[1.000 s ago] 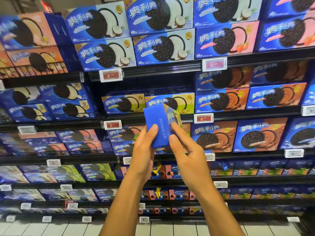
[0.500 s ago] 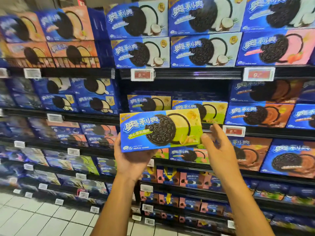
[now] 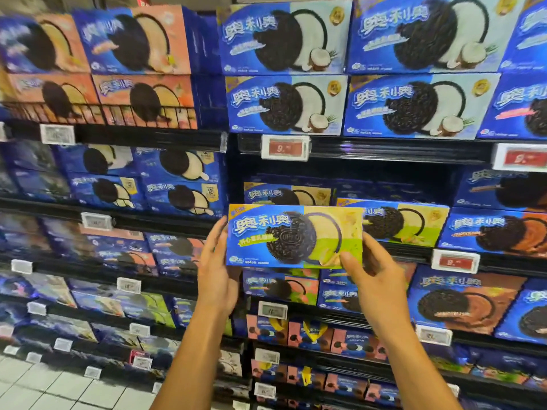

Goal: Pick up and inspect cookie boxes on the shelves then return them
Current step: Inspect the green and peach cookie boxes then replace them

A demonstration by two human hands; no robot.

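At far left, peach boxes (image 3: 142, 39) filled the top shelf behind a low wire rail (image 3: 97, 115), with a pale price tag (image 3: 57, 133) on the shelf edge below them. Under these sat rows of blue boxes (image 3: 180, 184), blurred toward the left edge, and a strip of tiled floor (image 3: 44, 386) showed at the bottom corner.

The left hand (image 3: 217, 273) supported the left end of the box (image 3: 294, 236), palm against its short side; its fingers (image 3: 214, 238) lay fairly straight and close together along that end, the thumb hidden behind the box. The box was held level in front of the middle shelf, its front facing the camera, blue on the left and yellow-green on the right, with a dark cookie printed at the centre. It was off the shelf and just before the matching boxes (image 3: 414, 220) stacked there.

The right hand (image 3: 376, 279) gripped the box's lower right corner, thumb (image 3: 347, 261) pressed on the front face and the other fingers curled behind the right end.

Above, coconut boxes (image 3: 284, 105) lined the shelf over a red price tag (image 3: 285, 147). To the right stood orange-brown boxes (image 3: 491, 229) with another red tag (image 3: 455, 261).
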